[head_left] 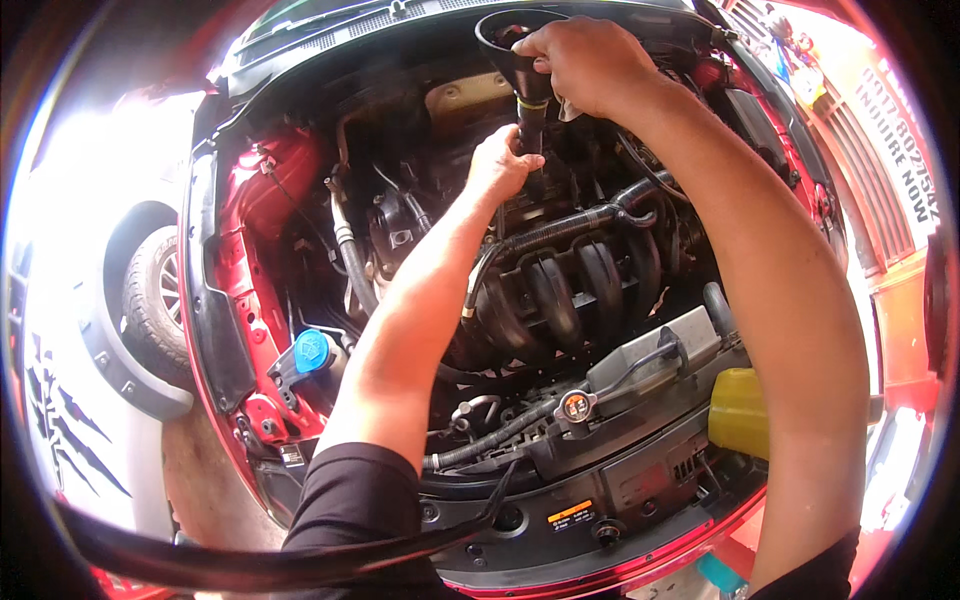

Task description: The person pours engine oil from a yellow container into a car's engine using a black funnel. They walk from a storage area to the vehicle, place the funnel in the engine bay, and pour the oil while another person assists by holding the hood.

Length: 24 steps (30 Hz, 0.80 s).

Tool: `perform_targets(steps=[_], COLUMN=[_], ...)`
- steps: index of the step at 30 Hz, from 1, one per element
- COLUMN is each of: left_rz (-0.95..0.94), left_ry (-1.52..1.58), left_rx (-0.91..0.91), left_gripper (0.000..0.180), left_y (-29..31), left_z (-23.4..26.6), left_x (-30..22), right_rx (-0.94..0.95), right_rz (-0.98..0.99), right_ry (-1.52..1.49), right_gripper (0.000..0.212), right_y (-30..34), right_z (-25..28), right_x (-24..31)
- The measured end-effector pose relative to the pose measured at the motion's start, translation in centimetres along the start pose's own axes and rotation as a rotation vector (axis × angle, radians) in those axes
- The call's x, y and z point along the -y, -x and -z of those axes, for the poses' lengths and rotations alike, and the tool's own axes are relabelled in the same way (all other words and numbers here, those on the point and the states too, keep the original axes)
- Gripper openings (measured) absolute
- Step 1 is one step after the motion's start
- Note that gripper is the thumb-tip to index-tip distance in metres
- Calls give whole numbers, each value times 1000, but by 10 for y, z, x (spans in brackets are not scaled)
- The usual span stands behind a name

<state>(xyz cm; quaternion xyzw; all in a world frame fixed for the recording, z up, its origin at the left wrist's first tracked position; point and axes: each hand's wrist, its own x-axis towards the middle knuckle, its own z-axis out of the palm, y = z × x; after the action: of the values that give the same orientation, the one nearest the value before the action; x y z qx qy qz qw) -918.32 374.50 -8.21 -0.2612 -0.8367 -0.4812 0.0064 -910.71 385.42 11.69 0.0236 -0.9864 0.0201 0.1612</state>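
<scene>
I look down into the open engine bay of a red car. A black funnel (515, 45) stands upright over the engine (570, 280), near the bay's far side. My right hand (590, 62) grips the funnel's rim and neck from the right. My left hand (500, 165) is closed around the funnel's lower spout, where it meets the engine top. A bit of pale cloth shows under my right hand.
A blue reservoir cap (311, 351) sits at the bay's left. A radiator cap (575, 405) sits on the front panel. A yellow container (738, 412) rests at the front right, behind my right forearm. A white car's wheel (155, 300) stands to the left.
</scene>
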Motion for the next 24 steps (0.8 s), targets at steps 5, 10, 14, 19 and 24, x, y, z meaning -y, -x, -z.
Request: perform_targets(steps=[5,10,14,19,24], left_rz=[65,86,58,109,67], left_ry=[96,68,-32,12,-106], left_rx=[12,48,10,27,-84], left_gripper=[38,30,36,84,80], left_y=[-12,-8,-11,-1,17], left_z=[-30,-43,-32,-22,-1], left_x=[41,30,34,19,14], right_rx=[-16,-117,-33,-76,-30], right_rz=[154,179,113,52,-119], right_ry=[49,-77,-146,-11,-160], right_gripper=[39,36,31,40,60], right_y=[-5,-2,14,19,26], right_z=[-9,-36,-19,0,0], right_x=[-2,-40,-46,-51,-53])
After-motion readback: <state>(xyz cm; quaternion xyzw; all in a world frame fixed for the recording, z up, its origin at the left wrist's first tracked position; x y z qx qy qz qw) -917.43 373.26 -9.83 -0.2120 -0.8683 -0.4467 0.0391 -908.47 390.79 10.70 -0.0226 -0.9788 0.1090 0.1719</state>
